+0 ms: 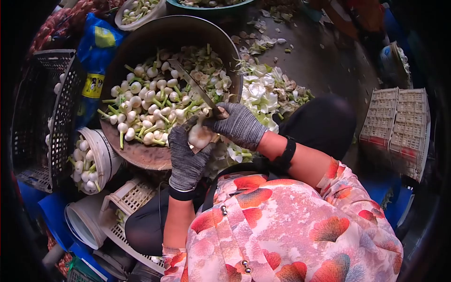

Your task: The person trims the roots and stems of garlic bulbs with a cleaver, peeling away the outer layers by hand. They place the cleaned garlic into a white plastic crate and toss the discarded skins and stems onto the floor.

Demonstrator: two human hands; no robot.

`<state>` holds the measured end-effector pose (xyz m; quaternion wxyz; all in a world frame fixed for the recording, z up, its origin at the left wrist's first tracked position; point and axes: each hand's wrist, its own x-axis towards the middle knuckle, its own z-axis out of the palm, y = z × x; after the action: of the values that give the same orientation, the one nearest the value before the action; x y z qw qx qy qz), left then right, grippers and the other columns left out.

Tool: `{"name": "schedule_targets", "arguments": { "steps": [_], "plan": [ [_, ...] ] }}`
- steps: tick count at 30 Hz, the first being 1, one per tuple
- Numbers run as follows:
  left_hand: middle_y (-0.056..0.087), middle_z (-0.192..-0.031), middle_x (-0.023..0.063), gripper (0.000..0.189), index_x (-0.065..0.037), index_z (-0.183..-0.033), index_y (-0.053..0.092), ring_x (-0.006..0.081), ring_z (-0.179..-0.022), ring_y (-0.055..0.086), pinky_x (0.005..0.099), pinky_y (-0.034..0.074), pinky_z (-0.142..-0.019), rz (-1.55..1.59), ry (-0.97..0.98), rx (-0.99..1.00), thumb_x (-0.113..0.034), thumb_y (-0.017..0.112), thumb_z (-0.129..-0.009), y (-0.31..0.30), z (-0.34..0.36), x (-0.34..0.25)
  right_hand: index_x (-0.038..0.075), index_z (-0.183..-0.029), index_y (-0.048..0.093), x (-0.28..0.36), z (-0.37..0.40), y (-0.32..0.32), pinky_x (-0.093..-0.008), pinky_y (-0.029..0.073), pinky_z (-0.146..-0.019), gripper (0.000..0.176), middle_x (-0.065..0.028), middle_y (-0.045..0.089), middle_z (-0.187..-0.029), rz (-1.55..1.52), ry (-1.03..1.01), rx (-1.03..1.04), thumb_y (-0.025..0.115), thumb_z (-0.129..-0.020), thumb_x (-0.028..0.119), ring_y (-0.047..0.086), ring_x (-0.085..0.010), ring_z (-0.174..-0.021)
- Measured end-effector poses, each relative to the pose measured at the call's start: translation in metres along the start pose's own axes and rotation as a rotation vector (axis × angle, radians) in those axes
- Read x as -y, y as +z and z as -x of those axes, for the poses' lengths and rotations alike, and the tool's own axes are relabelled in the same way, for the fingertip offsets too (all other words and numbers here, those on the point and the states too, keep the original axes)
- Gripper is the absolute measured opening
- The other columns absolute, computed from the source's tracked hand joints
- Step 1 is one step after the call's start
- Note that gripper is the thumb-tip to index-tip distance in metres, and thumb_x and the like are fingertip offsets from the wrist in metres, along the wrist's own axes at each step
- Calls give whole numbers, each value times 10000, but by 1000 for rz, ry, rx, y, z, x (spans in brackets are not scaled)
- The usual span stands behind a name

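My left hand (190,152), in a grey knitted glove, is closed around a garlic bulb (200,136) with a whitish, partly brownish skin. In my right hand (242,124), gloved the same way, is a knife (195,87). Its long blade points up and left over the big round metal basin (141,160), and the handle is mostly hidden by my fingers. Both hands meet at the near rim of the basin, right at the bulb's top. Many white garlic bulbs (150,105) with short green stems lie in the basin, with peelings (213,75) on its right side.
A white bucket of garlic (101,157) lies tilted at the left, beside a black plastic crate (54,127) and a blue bag (98,51). Leafy peelings (263,89) are heaped right of the basin. White crates (394,127) stand far right. An off-white bucket (87,221) sits lower left.
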<state>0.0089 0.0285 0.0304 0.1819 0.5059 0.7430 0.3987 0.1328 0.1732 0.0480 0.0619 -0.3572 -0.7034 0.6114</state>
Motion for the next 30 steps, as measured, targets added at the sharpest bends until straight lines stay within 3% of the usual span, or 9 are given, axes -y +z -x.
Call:
{"name": "schedule_targets", "arguments": {
  "steps": [2,3,7,11,15,18,22,25,30],
  "plan": [
    [513,-1101,174,591,-15,-1173,495,333,-977,529,411,432,-869,40,13,15,-177,801,-694,0,-2,-4,10,-927,646,2,-1,-3,-356,495,-715,375,-157,670,-818,-1,32,17,691,-810,363,631,-296,-745],
    [524,-1180,109,645,-26,-1272,449,231,-1073,540,330,438,-948,83,4,56,-89,770,-717,-1,0,-3,-1,-903,642,1,-1,-5,-363,497,-717,388,-175,667,-806,-29,33,0,682,-813,375,640,-305,-753],
    [535,-1108,73,576,-42,-1239,434,172,-1048,523,308,448,-905,609,-244,-14,-71,720,-739,0,-2,-17,2,-948,601,-23,-13,-17,-329,499,-681,347,-125,646,-754,67,126,-205,701,-813,305,619,-206,-703],
    [537,-1105,60,578,-57,-1187,451,154,-987,542,288,453,-876,1126,-337,42,-270,749,-740,-2,-6,-13,-28,-996,595,-50,-27,-32,-317,513,-722,288,-147,656,-804,147,97,-474,654,-839,206,644,-208,-764],
    [546,-1063,55,613,-44,-1142,456,168,-954,556,300,458,-859,1120,-367,-13,-370,768,-728,2,-9,-8,36,-1009,608,-23,-13,-28,-383,519,-738,339,-184,668,-872,-137,-87,-364,685,-805,296,652,-340,-817],
    [547,-1042,66,602,-22,-1118,451,185,-929,566,324,473,-836,871,-346,31,-417,734,-763,4,-5,-5,41,-1006,624,7,3,-24,-320,513,-739,286,-137,658,-888,184,-125,-114,692,-829,256,650,-225,-798],
    [554,-1124,115,570,26,-1179,438,219,-956,586,325,496,-823,537,-233,88,-428,606,-879,6,1,12,75,-930,645,-2,-1,-10,-418,497,-711,276,-145,630,-778,318,-575,-140,742,-719,224,623,-347,-763],
    [539,-1202,129,588,21,-1269,407,219,-1043,570,306,484,-867,810,-350,147,-358,623,-874,-2,-5,-20,84,-914,648,3,8,-8,-415,496,-712,257,-153,633,-800,324,-279,48,736,-722,230,622,-357,-785],
    [518,-1245,114,659,-24,-1330,379,217,-1115,537,318,476,-915,1027,-426,171,-266,687,-799,2,-4,-34,73,-906,640,10,9,-10,-395,500,-715,247,-161,633,-804,422,-133,86,721,-738,235,620,-362,-793]
  ]
}}
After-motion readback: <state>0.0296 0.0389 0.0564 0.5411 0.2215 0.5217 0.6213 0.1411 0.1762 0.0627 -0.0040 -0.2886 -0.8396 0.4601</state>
